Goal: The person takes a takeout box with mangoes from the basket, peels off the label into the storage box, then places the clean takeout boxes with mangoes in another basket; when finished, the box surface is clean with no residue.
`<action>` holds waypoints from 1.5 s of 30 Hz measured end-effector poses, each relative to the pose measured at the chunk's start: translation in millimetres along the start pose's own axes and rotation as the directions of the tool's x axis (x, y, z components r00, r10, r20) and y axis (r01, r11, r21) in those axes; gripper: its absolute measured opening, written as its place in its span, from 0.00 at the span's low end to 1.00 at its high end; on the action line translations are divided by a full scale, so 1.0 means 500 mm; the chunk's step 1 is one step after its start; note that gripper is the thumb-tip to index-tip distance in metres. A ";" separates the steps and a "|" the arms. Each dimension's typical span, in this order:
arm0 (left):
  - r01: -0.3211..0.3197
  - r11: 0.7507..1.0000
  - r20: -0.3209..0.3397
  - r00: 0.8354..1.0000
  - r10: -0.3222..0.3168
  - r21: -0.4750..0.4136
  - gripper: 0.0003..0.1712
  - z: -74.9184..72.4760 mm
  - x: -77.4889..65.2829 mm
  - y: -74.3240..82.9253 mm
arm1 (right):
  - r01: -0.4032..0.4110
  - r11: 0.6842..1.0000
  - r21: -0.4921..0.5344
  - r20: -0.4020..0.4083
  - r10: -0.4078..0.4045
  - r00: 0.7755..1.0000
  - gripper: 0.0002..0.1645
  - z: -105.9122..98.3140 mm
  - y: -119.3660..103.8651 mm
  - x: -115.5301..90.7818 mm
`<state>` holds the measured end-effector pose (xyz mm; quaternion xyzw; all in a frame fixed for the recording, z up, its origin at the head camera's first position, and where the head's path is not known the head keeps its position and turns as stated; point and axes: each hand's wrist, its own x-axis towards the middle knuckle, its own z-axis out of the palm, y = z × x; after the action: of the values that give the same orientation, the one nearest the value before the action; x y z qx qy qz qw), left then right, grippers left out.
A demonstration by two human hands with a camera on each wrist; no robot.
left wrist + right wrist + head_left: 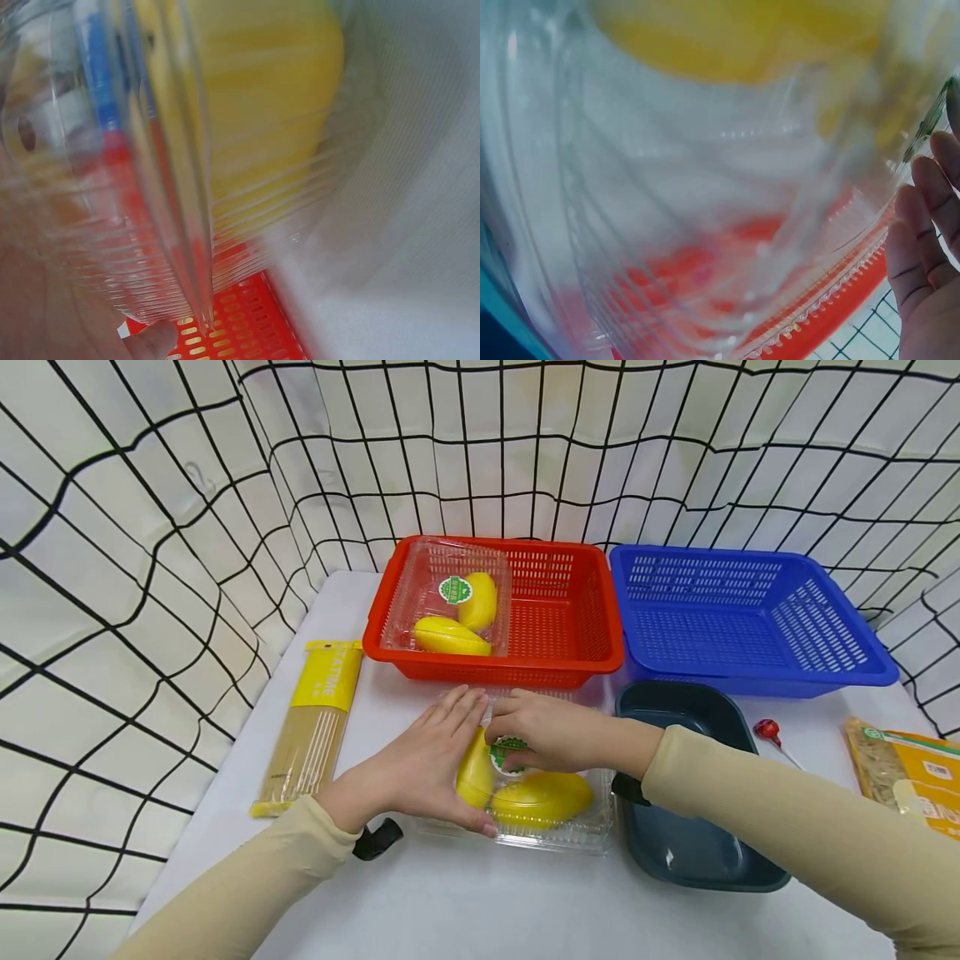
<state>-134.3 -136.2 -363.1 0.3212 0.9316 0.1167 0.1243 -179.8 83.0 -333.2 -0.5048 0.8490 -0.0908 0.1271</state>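
A clear plastic clamshell box holding two yellow mangoes lies on the white table in front of the red basket. My left hand rests on its left side, fingers stretched toward the far edge and thumb along the front. Over the lid is my right hand, its gently bent fingertips at a round green-and-white sticker. In the left wrist view the box's ribbed wall fills much of the frame. The right wrist view shows the bent fingers at the lid.
The red basket holds another clear box with mangoes. Beside it stands a blue basket. A dark bin, red lollipop and orange food packet lie rightward; a noodle pack lies left. Black netting surrounds the table.
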 end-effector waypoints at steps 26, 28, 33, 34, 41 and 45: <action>0.009 1.000 0.014 1.000 -0.009 -0.021 0.81 -0.002 0.011 0.011 | -0.085 0.968 0.237 -0.091 0.109 0.990 0.07 -0.022 0.008 -0.017; 0.011 1.000 0.010 1.000 -0.011 -0.022 0.81 -0.003 0.010 0.010 | -0.077 0.965 0.250 -0.120 0.109 0.987 0.06 -0.028 0.010 -0.022; 0.017 1.000 0.001 1.000 -0.017 -0.016 0.82 -0.003 0.005 0.008 | -0.051 0.950 0.308 -0.206 0.118 0.971 0.04 -0.050 0.019 -0.049; 0.019 1.000 -0.002 1.000 -0.019 -0.014 0.82 -0.003 0.004 0.007 | -0.054 0.944 0.325 -0.226 0.133 0.965 0.04 -0.056 0.023 -0.057; 0.010 1.000 -0.038 0.999 -0.010 -0.004 0.83 0.001 0.007 0.005 | -0.237 0.852 0.466 -0.290 0.400 0.869 0.05 -0.076 0.084 -0.164; -0.003 1.000 -0.048 0.999 0.002 -0.010 0.83 0.006 0.011 0.005 | -0.364 0.763 0.535 -0.234 0.547 0.804 0.07 -0.064 0.134 -0.240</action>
<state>-136.1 -130.4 -366.0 0.3189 0.9333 0.1291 0.1033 -190.4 221.2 -306.8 -0.2058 0.9080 -0.3518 0.0973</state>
